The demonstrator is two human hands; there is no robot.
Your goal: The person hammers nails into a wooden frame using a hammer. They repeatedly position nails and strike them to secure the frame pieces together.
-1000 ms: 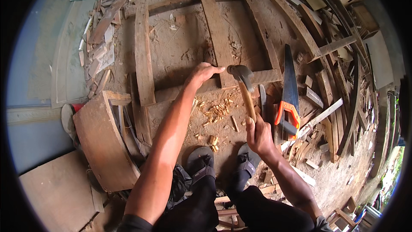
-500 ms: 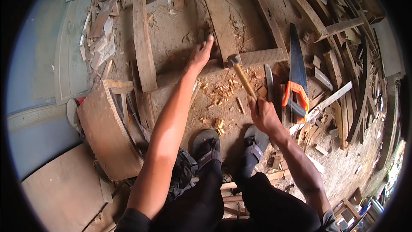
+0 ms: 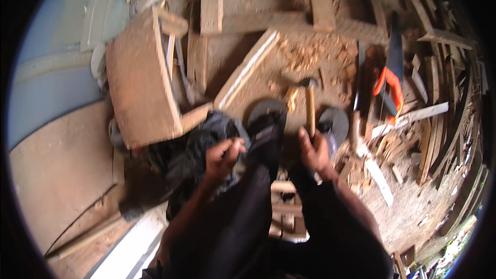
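One hammer in the right hand, the left over a bag

Head view: the hammer (image 3: 310,106) stands just right of the frame's centre, its handle running up from the right hand (image 3: 315,153) to a dark head (image 3: 309,82). The right hand is wrapped around the lower end of the handle, thumb lying along it. Left of centre, the left hand (image 3: 223,158) hangs at the edge of a black bag (image 3: 204,137), fingers curled toward the thumb; blur hides whether they pinch anything or touch the bag.

The hammer should feel top-heavy: the head looks like metal and the handle like wood, stiff and hard to break. Holding low, as here, probably gives a full swing, while a grip nearer the head would steady it. The smooth handle could slip in a sweaty palm. The bag looks thin, soft and light, best gathered by a bunched fold.

Above the hammer, shavings (image 3: 305,56) lie scattered below a wooden frame (image 3: 263,21) along the top. A saw (image 3: 396,62) with an orange handle lies at upper right, plywood (image 3: 142,82) leans at left of centre, and a batten (image 3: 247,70) slants between plywood and shavings.
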